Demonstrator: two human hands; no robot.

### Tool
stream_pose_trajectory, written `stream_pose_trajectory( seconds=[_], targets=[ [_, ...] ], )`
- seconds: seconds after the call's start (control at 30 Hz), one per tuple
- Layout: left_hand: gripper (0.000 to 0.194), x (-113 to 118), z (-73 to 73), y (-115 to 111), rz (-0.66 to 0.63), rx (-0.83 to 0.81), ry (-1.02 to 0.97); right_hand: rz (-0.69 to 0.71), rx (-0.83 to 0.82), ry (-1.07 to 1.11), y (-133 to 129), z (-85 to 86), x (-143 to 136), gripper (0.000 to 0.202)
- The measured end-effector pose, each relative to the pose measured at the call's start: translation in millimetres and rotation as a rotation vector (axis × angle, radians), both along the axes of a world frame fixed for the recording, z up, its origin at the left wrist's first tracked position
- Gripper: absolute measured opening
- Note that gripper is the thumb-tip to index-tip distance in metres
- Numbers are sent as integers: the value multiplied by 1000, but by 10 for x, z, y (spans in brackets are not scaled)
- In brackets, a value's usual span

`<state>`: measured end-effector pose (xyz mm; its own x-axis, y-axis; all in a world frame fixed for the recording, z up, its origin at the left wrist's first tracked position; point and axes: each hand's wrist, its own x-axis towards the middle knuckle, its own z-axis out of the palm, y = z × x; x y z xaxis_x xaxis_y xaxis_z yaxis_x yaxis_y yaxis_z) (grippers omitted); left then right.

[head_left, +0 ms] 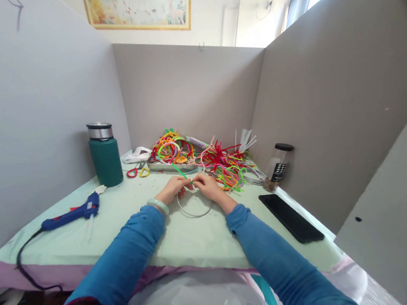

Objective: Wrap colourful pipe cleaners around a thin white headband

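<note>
Both hands are working close together over the middle of the desk (125,238), which is wearing a pale green cover with a pink-purple layer showing at its front edge. The left hand (175,187), with a pale green bangle (158,205) circling its wrist, is pinching a slender, bright green craft stem (180,171); its grip is closing thumb against fingers. The right hand (207,186) is meeting it just beside, its grip likewise narrowing to a fingertip pinch at the stem's lower end. The stem is slanting up and leftward from the fingertips. A thin grey wire hoop (195,216) is hanging below the hands, curving close over the cover (whether the fingers are also gripping it, I cannot tell).

Surroundings: behind the hands, a shallow metal tray (170,166) is holding a heap of multicoloured fuzzy stems (171,145); to its right, a loose red bundle (220,156) is spreading above green and orange strands. Red-handled and yellow-handled tools (138,172) are lying left of the tray. Farther left, a dark green flask with a silver and black top (105,158) is standing upright, and a blue glue gun (72,217) is lying in front of it. On the right, a black rectangular phone (291,218) is lying flat, and a clear container with a black lid (279,166) is standing near the partition (330,110).
</note>
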<state>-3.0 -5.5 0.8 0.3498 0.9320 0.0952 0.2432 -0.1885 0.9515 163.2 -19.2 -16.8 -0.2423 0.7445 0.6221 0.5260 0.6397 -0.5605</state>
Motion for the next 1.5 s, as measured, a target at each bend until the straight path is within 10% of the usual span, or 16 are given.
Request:
stream_pose_trajectory(
  seconds=[0.2, 0.4, 0.57, 1.5],
  targets=[
    [42, 19, -20, 34, 43, 55, 66, -50, -48, 71, 52, -24, 3, 12],
    [22, 7, -5, 63, 272, 519, 224, -114, -68, 125, 108, -48, 30, 12],
    [18, 10, -10, 55, 215, 750, 328, -123, -81, 146, 135, -61, 40, 12],
    [23, 9, -26, 87, 154, 771, 443, -59, -88, 208, 37, 9, -3, 16]
  ],
)
